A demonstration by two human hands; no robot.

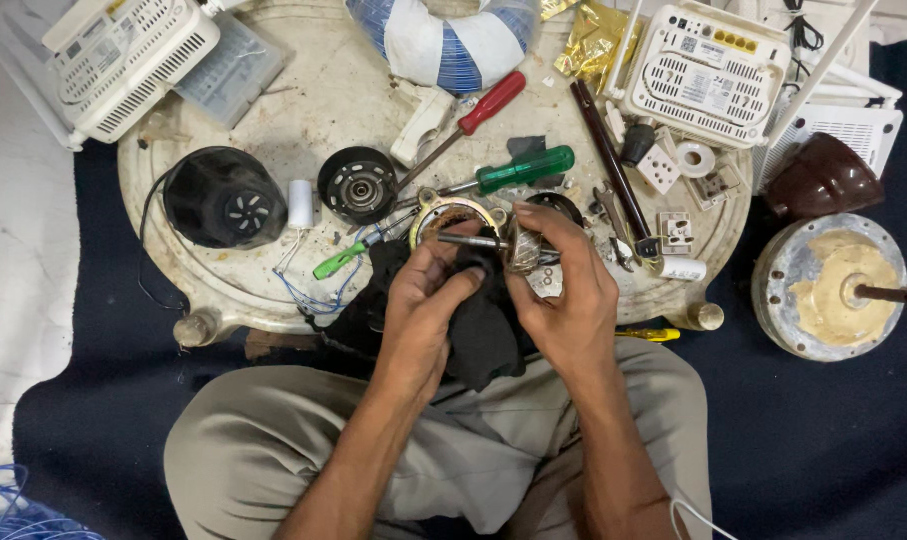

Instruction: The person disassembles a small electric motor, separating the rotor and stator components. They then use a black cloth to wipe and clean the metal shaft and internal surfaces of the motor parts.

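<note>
Steel motor rotor [521, 245]: heavy, stiff, greasy shaft. Right hand [565, 290] clamps core at 3 o'clock; left hand [425, 300] pinches black cloth [483, 330] round shaft.

Crumpled gold foil wrapper [585, 40] lies beside a white router's pale rectangular label [708, 88].

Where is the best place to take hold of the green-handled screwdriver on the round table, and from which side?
Grip the green-handled screwdriver by its thick green handle, coming from above at the far right end. The handle lies flat and free of other tools, while its thin metal shaft runs down-left toward the crowded parts near the left hand and right hand, so the fingers have less room there.
</note>
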